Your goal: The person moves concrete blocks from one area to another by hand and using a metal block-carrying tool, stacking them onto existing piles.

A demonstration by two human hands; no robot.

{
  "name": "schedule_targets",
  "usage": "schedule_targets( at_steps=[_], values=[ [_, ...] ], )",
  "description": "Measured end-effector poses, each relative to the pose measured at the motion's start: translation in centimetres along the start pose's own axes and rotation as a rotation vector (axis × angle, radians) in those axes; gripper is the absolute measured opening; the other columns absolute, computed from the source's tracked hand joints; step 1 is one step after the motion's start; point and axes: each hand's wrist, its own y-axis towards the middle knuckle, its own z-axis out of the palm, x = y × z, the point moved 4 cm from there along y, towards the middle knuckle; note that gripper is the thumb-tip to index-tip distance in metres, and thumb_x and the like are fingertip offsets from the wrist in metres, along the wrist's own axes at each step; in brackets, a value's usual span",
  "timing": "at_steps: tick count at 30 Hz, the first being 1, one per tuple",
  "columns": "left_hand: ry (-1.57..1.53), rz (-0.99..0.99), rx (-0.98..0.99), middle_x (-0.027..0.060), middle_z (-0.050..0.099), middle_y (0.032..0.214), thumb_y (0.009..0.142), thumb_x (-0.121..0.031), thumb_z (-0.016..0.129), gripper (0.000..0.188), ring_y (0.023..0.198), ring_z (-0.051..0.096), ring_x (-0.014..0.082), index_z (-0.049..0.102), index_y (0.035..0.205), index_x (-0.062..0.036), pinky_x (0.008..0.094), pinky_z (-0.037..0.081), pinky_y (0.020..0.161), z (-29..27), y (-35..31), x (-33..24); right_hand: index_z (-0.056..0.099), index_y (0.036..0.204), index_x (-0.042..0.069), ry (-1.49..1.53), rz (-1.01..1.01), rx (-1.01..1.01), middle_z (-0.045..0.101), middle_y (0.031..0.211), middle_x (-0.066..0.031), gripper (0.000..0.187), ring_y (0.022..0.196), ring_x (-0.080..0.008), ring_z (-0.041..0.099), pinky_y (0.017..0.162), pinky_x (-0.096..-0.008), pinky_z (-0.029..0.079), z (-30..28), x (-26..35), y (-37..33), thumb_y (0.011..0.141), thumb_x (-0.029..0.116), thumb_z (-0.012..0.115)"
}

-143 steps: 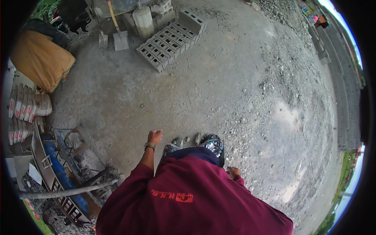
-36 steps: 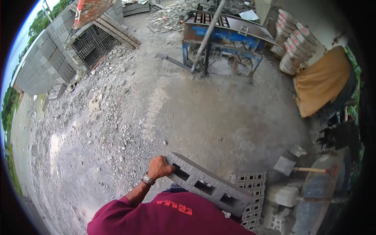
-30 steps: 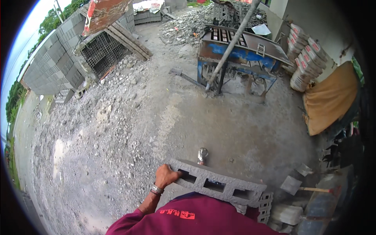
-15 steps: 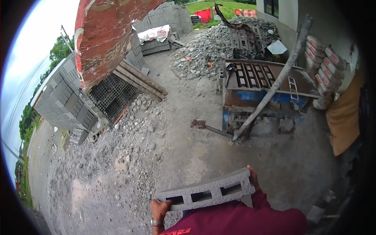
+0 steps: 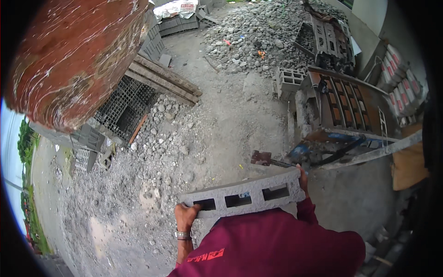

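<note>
Grey ground [image 5: 221, 120] spreads through an outdoor work yard, packed and dusty down the middle, loose with gravel toward the left. A weathered red sheet [image 5: 74, 55] looms at upper left, over stacked grey blocks [image 5: 124, 108]. A heap of stones [image 5: 263, 37] lies at the far end; a rusty, blue-painted metal frame [image 5: 350, 101] stands at right, with sacks [image 5: 402, 85] behind it. The concrete block [image 5: 256, 196] is held crosswise before the maroon top [image 5: 277, 244] — a long, rough grey piece with three rectangular hollows in a row. The left hand [image 5: 186, 216] is closed round its left end, thumb at the hollow; the right hand [image 5: 302, 181] grips the opposite end — its palm is hidden.
</note>
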Motion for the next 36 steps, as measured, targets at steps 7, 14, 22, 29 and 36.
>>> schedule_targets(
  at_steps=[7,14,22,29,36],
  values=[
    [-0.135,0.133,0.129,0.0051,0.058,0.054,0.061,-0.021,0.071,0.031,0.05,0.051,0.0118,0.061,0.061,0.0083,0.0324,0.041,0.045,2.1,23.9,-10.0,0.063,0.084,0.013,-0.216,-0.158,-0.211,0.057,0.074,0.0035,0.03,0.072,-0.0096,0.057,0.069,-0.025,0.045,2.8,-1.1,21.1,0.091,0.041,0.057],
    [-0.031,0.1,0.154,0.0057,0.063,0.066,0.061,-0.016,0.072,0.03,0.056,0.054,0.0128,0.066,0.072,0.0114,0.0318,0.044,0.051,1.1,45.4,-22.0,0.066,0.082,0.008,-0.157,-0.12,-0.348,0.06,0.078,0.0021,0.038,0.071,-0.0087,0.056,0.066,-0.0254,0.043,20.4,1.2,36.9,0.09,0.044,0.059],
    [-0.244,0.086,0.094,0.0067,0.063,0.07,0.059,-0.011,0.073,0.027,0.058,0.056,0.0151,0.064,0.074,0.0088,0.0311,0.045,0.053,-0.2,70.5,-31.6,0.068,0.087,0.002,-0.189,-0.06,-0.325,0.063,0.084,-0.0017,0.043,0.075,-0.0121,0.057,0.07,-0.0277,0.046,33.6,1.0,61.4,0.091,0.044,0.058],
    [-0.215,0.24,0.168,0.0006,0.051,0.061,0.061,-0.014,0.074,0.028,0.056,0.044,0.0112,0.052,0.059,0.0021,0.0329,0.036,0.048,3.7,94.7,-43.9,0.068,0.093,0.0,-0.145,-0.034,-0.333,0.065,0.088,-0.0031,0.043,0.08,-0.0122,0.059,0.073,-0.0258,0.046,45.0,4.5,82.9,0.09,0.042,0.059],
    [-0.156,0.293,0.225,0.0017,0.055,0.066,0.064,-0.014,0.071,0.023,0.056,0.045,0.0084,0.055,0.069,0.0016,0.0307,0.033,0.045,5.8,112.2,-60.1,0.067,0.09,0.002,-0.032,-0.071,-0.382,0.064,0.089,-0.0025,0.036,0.078,-0.0108,0.058,0.071,-0.0263,0.046,51.3,8.3,100.2,0.092,0.037,0.058]
  ],
)
